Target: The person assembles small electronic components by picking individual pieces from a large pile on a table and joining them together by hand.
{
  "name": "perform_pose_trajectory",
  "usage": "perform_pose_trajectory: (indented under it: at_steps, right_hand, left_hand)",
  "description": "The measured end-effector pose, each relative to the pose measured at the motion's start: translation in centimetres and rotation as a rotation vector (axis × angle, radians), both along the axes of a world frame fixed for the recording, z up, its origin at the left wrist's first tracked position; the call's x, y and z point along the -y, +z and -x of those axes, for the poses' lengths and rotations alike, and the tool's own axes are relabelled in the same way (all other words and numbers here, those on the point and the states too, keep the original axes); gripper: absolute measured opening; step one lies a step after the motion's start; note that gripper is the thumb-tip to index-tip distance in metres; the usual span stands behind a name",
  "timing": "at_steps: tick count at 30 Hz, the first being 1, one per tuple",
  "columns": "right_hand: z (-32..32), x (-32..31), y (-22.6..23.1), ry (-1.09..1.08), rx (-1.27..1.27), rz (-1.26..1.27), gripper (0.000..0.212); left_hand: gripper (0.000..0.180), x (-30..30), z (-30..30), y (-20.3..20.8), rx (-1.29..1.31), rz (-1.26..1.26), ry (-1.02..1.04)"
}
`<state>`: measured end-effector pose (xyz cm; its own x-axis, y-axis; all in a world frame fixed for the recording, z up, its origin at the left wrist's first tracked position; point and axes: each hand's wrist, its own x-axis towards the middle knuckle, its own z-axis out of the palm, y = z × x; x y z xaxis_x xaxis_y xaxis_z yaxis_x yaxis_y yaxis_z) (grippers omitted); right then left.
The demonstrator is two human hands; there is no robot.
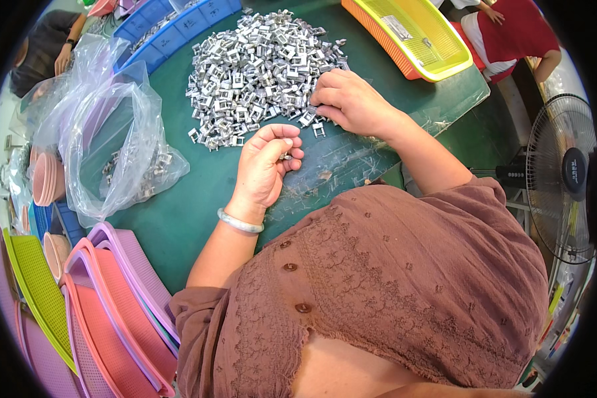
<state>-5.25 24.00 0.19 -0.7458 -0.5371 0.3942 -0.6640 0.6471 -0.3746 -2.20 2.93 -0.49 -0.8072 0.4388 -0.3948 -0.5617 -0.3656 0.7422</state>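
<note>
A large heap of small silvery metal clips or brackets (252,73) with square openings lies on the green tabletop. In front of the heap, my left hand (262,162) is turned palm up with its fingers curled and the thumb pressed over them. A small metal piece shows between its fingertips. At the heap's right edge is my right hand (351,103), its fingers bent down and drawn together against the pieces. Whatever its fingertips hold is hidden. One loose metal bracket (319,129) lies just below that hand.
A clear plastic bag (123,139) with metal pieces stands at left. A blue divided bin (172,36) and a yellow basket (431,40) sit at the back. Stacked pink and purple baskets (113,292) are lower left. A fan (564,174) stands right. Other people are nearby.
</note>
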Motion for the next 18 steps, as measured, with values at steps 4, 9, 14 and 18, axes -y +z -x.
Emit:
perform_pose_trajectory:
  at_steps: [4,9,14,18]
  right_hand:
    - [0.0,0.1,-0.1,0.003,-0.030,-0.071,0.013]
    - [-0.4,0.3,0.4,-0.012,-0.073,-0.148,0.012]
    - [-0.3,0.3,0.1,-0.009,-0.028,-0.052,0.011]
    - [-0.4,-0.6,1.8,-0.023,-0.041,0.081,0.010]
  left_hand:
    - [0.014,0.1,0.0,-0.2,-0.017,0.011,-0.018]
    - [0.015,0.1,-0.1,-0.2,-0.018,0.008,-0.021]
    - [0.014,0.1,0.0,-0.3,-0.019,-0.001,-0.024]
    - [0.014,0.3,0.0,-0.4,-0.022,-0.009,-0.017]
